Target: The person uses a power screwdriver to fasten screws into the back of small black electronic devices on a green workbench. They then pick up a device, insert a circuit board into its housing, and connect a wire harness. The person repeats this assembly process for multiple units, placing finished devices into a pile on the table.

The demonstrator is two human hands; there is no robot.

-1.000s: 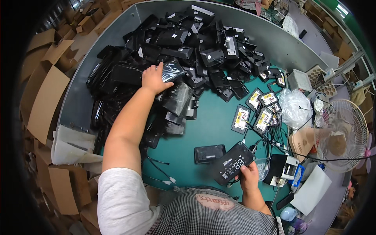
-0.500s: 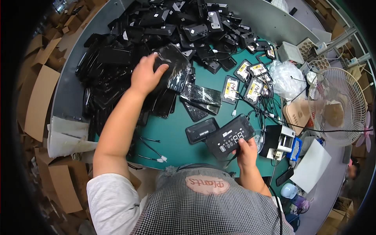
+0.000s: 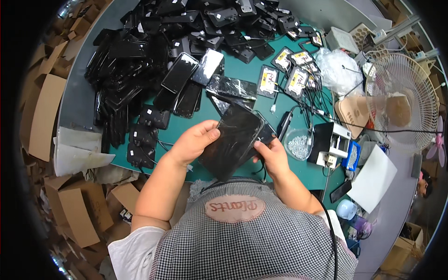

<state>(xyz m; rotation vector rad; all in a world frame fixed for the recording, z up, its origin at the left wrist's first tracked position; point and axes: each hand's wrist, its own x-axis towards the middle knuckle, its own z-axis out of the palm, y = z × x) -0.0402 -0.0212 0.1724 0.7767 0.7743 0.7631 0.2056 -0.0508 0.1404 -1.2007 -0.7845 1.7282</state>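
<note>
Between my hands, close to the apron, is a flat black panel (image 3: pixel 231 142) with a glossy, film-like surface. My left hand (image 3: pixel 198 140) is closed on its left edge, thumb on top. Behind its right side a strip of a black display unit (image 3: pixel 267 134) sticks out; most of it is hidden. My right hand (image 3: pixel 273 156) is closed at that side, its thumb pressing by the panel's edge and the fingers underneath. A film-wrapped black panel (image 3: pixel 232 88) lies on the green mat just beyond.
Black casings (image 3: pixel 205 18) and stacked wrapped panels (image 3: pixel 126 70) fill the far left. Black modules with yellow labels (image 3: pixel 268 80) and cables lie right of centre. A bowl of screws (image 3: pixel 298 143), a white-and-black machine (image 3: pixel 331 144) and a fan (image 3: pixel 401 102) stand to the right.
My left hand has come back from the pile with the black panel, which now covers most of the display unit in my right hand. My right hand has shifted slightly left and up.
</note>
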